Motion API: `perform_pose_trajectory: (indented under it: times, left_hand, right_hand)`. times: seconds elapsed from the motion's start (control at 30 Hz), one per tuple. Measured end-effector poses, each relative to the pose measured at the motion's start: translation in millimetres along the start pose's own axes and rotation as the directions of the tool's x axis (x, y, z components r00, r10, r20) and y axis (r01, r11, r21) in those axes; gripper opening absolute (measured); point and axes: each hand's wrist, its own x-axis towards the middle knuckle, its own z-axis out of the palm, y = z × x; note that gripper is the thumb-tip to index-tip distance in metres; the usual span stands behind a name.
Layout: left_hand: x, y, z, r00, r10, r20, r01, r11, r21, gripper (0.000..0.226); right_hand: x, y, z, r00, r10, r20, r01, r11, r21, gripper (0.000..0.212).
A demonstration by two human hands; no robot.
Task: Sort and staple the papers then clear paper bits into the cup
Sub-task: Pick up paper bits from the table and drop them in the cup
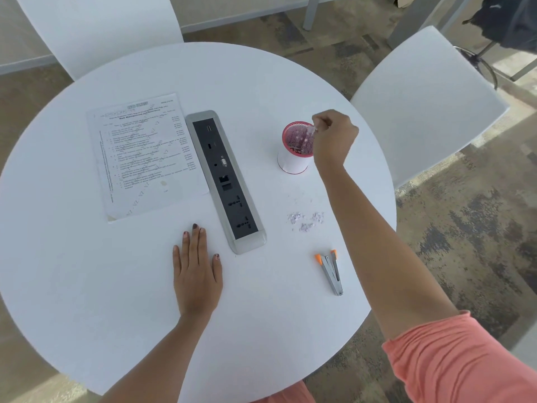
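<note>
Pinching a little scrap of paper [313, 131] right over the mouth of the cup [292, 162], your right hand [335, 139] has its fingertips squeezed tight on it. The loose bits [306, 219] lie on your side of the cup, straight back toward you from that hand. Your left hand [196, 274] lies flat with nothing in it, far to the left of the cup, so the right hand is nearer to them.

Round white table [87, 286], grey socket panel [225, 181] at its middle, left chair [101, 30], right chair [421, 106], mottled carpet [465, 228]
</note>
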Motion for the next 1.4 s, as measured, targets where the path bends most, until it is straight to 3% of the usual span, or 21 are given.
perform_pose_trajectory:
  times: [0.17, 0.4, 0.5, 0.57, 0.63, 0.73, 0.83, 0.97, 1.07, 1.2, 1.4]
  left_hand:
    - [0.7, 0.1, -1.2, 1.000, -0.006, -0.007, 0.006, 1.000, -0.002, 0.058]
    - [0.3, 0.5, -2.5, 1.000, -0.004, -0.019, 0.003, 1.000, -0.025, 0.057]
    - [0.6, 0.5, -3.2, 1.000, -0.002, -0.019, 0.002, 1.000, -0.026, 0.057]
    - [0.6, 0.2, -3.6, 1.000, -0.005, -0.016, 0.005, 1.000, -0.025, 0.057]
    - [0.5, 0.5, -3.4, 1.000, -0.007, -0.016, 0.006, 1.000, -0.024, 0.057]
    - [0.5, 1.2, -3.2, 1.000, -0.008, -0.015, 0.008, 1.000, -0.026, 0.057]
    - [1.0, 1.2, -3.3, 1.000, -0.010, -0.010, 0.010, 1.000, -0.021, 0.058]
    - [1.1, 1.2, -3.4, 1.000, -0.010, -0.008, 0.010, 1.000, -0.017, 0.057]
    - [1.6, 1.7, -3.2, 1.000, -0.013, -0.009, 0.013, 1.000, -0.014, 0.057]
    - [1.2, 2.2, -3.8, 1.000, -0.014, -0.009, 0.014, 1.000, -0.017, 0.057]
    - [1.9, 1.6, -3.7, 1.000, -0.013, -0.009, 0.013, 1.000, -0.016, 0.057]
  right_hand:
    - [0.3, 6.3, 6.3, 0.983, -0.182, 0.030, 0.184, 0.965, -0.185, 0.021]
    - [-23.6, 41.5, -11.1, 0.982, -0.179, -0.060, 0.167, 0.972, -0.168, 0.019]
    - [-52.5, 69.5, -20.6, 0.988, -0.132, -0.079, 0.112, 0.969, -0.221, 0.028]
    - [-73.6, 87.9, -21.8, 0.998, -0.060, -0.014, 0.053, 0.953, -0.298, 0.035]
    - [-92.3, 103.7, -18.2, 0.989, 0.110, 0.102, -0.062, 0.920, -0.388, 0.040]
    - [-119.9, 111.2, -6.0, 0.912, 0.323, 0.255, -0.162, 0.851, -0.499, 0.057]
    - [-142.3, 105.7, 9.9, 0.891, 0.301, 0.341, -0.091, 0.852, -0.515, 0.063]
    - [-150.4, 98.6, 21.7, 0.879, 0.141, 0.456, 0.078, 0.901, -0.428, 0.060]
    - [-137.9, 100.4, 23.6, 0.893, 0.072, 0.445, 0.126, 0.908, -0.398, 0.057]
    - [-118.9, 108.0, 25.6, 0.901, 0.113, 0.418, 0.115, 0.869, -0.482, 0.057]
    - [-134.2, 113.3, 17.4, 0.761, -0.048, 0.647, 0.408, 0.811, -0.420, 0.059]
